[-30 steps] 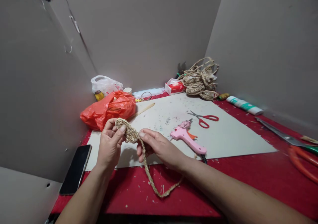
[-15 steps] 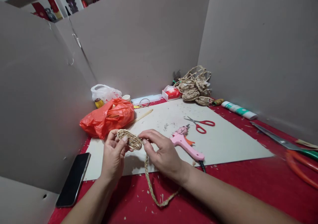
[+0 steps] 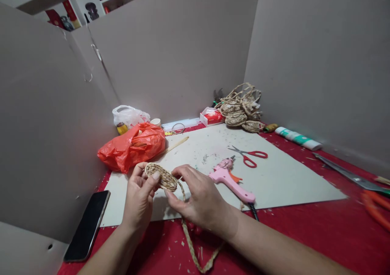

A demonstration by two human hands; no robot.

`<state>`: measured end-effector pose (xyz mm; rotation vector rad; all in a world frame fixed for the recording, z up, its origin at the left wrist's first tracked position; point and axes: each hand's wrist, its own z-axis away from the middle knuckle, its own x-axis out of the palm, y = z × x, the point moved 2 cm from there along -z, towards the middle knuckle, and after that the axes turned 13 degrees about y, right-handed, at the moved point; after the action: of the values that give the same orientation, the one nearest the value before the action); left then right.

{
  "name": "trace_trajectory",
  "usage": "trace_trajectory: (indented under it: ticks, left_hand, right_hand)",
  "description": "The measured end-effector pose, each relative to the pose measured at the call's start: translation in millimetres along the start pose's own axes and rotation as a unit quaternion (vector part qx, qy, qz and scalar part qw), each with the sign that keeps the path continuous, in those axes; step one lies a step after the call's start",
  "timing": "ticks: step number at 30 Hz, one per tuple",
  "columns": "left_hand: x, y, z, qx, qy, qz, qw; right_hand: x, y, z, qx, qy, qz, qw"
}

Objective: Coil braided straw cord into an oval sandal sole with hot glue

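Presently, woven oval coil (image 3: 167, 180) is left of glue gun (image 3: 230, 179); left hand (image 3: 140, 200) pinches it; right hand (image 3: 199, 198), fingers part-spread at its end, contact unclear. Probably light, springy; best gripped across 2 flat faces.

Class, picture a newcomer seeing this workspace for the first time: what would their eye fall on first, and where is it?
Most likely the bright red-orange plastic bag, at the left beyond the left hand. Next comes the pink glue gun, right of centre on the pale sheet, with red-handled scissors just beyond it. Near the middle, the left hand holds a coiled braided oval.
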<state>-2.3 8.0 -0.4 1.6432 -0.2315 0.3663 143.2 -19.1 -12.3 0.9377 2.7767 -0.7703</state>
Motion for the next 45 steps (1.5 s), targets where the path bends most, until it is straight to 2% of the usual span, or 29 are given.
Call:
trace_trajectory:
  ticks: [8,15,21,34,37,39,41,43,45]
  left_hand:
    - [1.3,10,-2,-0.019,-0.095,-0.013,0.995]
    - [-0.4,10,-2,-0.005,-0.139,-0.012,0.990]
    - [-0.4,11,-1,0.005,-0.128,-0.010,0.992]
    - [-5.0,13,-2,0.018,-0.111,0.015,0.994]
    - [-7.0,13,-3,0.026,-0.087,0.038,0.995]
    - [-6.6,12,-4,0.016,-0.095,0.054,0.994]
    - [-5.8,12,-6,0.003,-0.104,0.076,0.992]
    - [-5.4,13,-7,-0.003,-0.096,0.089,0.991]
    - [-5.2,16,-5,0.006,-0.086,0.100,0.991]
  right_hand:
    - [-5,0,-6,0.090,0.048,-0.092,0.991]
    - [-3,-2,-2,0.159,0.016,-0.177,0.971]
    - [-2,-4,-4,0.175,-0.009,-0.190,0.966]
    - [-5,0,0,0.131,-0.029,-0.188,0.973]
    - [-5,8,6,0.151,0.006,-0.194,0.969]
    - [-6,15,8,0.200,0.052,-0.184,0.961]
    - [-10,21,6,0.253,0.136,-0.176,0.941]
    - [-14,23,2,0.315,0.193,-0.164,0.914]
    - [-19,23,-4,0.357,0.205,-0.139,0.901]
